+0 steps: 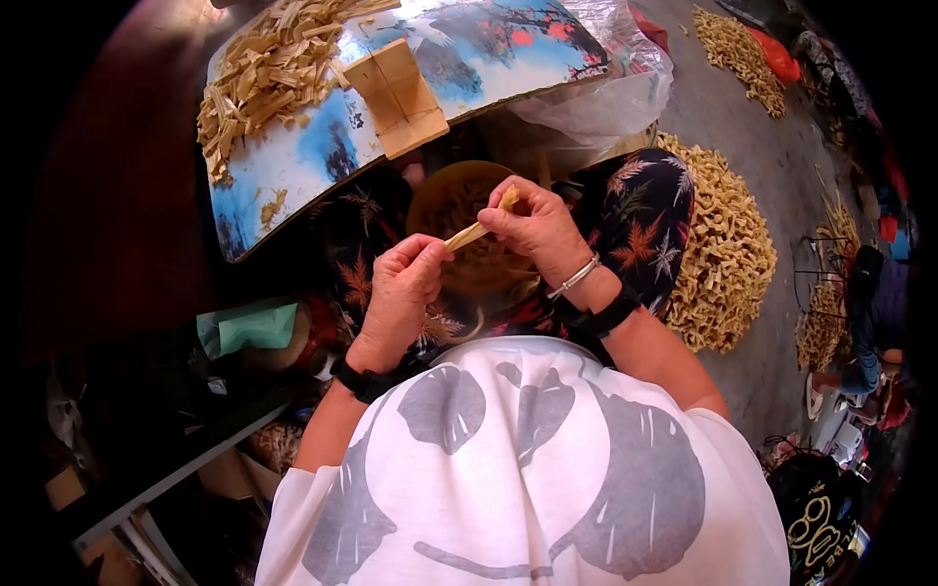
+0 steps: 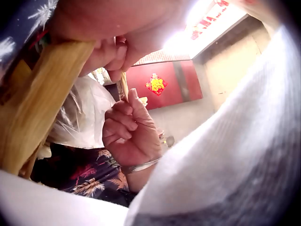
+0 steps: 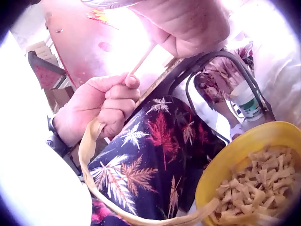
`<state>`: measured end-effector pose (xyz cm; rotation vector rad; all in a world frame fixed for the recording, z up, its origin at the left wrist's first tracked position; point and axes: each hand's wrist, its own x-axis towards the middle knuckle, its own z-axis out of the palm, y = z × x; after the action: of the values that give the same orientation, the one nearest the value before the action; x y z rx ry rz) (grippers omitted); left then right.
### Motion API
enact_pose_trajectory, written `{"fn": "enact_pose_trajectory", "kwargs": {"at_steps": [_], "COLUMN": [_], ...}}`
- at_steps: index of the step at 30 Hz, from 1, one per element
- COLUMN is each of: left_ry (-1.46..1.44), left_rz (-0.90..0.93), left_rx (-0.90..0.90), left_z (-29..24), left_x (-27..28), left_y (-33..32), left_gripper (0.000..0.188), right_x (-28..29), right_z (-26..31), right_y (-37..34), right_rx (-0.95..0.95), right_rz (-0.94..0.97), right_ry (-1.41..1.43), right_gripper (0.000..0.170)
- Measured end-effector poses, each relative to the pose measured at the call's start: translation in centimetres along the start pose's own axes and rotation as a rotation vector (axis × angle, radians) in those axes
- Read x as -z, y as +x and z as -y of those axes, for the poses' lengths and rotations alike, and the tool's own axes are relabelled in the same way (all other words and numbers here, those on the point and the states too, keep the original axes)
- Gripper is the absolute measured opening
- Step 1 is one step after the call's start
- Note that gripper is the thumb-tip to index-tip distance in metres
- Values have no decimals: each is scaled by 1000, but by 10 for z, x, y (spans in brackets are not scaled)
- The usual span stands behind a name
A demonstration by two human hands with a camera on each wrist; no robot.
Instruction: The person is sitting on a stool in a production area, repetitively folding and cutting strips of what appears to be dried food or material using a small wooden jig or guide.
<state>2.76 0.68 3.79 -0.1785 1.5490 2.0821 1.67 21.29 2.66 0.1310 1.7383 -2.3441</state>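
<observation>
A pale yellow, fibrous strip (image 1: 466, 236) is stretched between my two hands over my lap. My left hand (image 1: 403, 278) pinches its left part between thumb and curled fingers. At the other end, my right hand (image 1: 535, 227) grips the strip, and a short folded or knotted end (image 1: 509, 198) sticks up from its fingers. In the right wrist view a long loose tail (image 3: 84, 155) hangs from under the left hand and curves down to the yellow bowl (image 3: 207, 183). Small knotted pieces (image 3: 249, 183) of the same material fill the bowl, below the hands.
Ahead is a painted board (image 1: 469, 68) bearing a heap of flat strips (image 1: 274, 68) and an L-shaped wooden block (image 1: 396, 98). On the floor to the right lies a large pile of knotted pieces (image 1: 723, 254). Clear plastic sheeting (image 1: 616, 103) hangs beside the board.
</observation>
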Motion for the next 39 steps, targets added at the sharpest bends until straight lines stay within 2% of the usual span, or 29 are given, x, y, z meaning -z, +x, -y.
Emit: {"fn": "enact_pose_trajectory", "kwargs": {"at_steps": [1,4,5,7,10,11,12,15,18,21,25,28,29,32,35,36,39], "left_ry": [-27,-13,11,234,533,639,743,823,710,638,503,496,515,641,820,788,813], "left_rz": [20,84,106,87,72,42,11,-25,-71,-131,-90,-72,-74,-76,-153,-167,-285], "left_rx": [27,87,105,-40,-314,-412,-508,-545,-461,-432,-431,-390,-387,-457,-602,-577,-706], "left_z": [0,1,0,-2,-2,-2,-2,-7,-6,-5,-3,-12,-17,-43,-77,-91,-107], "left_x": [2,14,17,7,-12,-16,-19,-30,-32,-25,-13,-11,-11,-1,9,9,27], "left_y": [-2,2,4,8,15,18,19,13,15,22,32,30,33,43,63,67,102], "left_gripper": [16,15,15,16,13,11,10,10,10,12,13,14,14,14,14,14,15], "right_x": [-4,-3,-4,-7,-19,-20,-21,-17,-15,-12,-14,-10,-8,-8,-15,-19,-26], "right_z": [0,4,5,5,6,0,1,2,6,9,9,15,15,42,69,76,74], "right_y": [-1,-1,0,1,-3,-1,0,7,9,15,19,26,31,54,84,95,131], "right_rx": [-4,-129,-114,-82,167,330,306,231,5,-41,122,69,10,86,272,317,562], "right_rz": [-23,-26,-41,-73,-56,-127,-148,-217,-169,31,103,143,166,124,66,26,-131], "right_ry": [40,-34,-101,-237,-505,-621,-599,-552,-424,-210,-299,-295,-186,-279,-399,-444,-684], "right_gripper": [15,14,15,18,27,33,35,38,33,24,15,16,18,19,21,20,17]}}
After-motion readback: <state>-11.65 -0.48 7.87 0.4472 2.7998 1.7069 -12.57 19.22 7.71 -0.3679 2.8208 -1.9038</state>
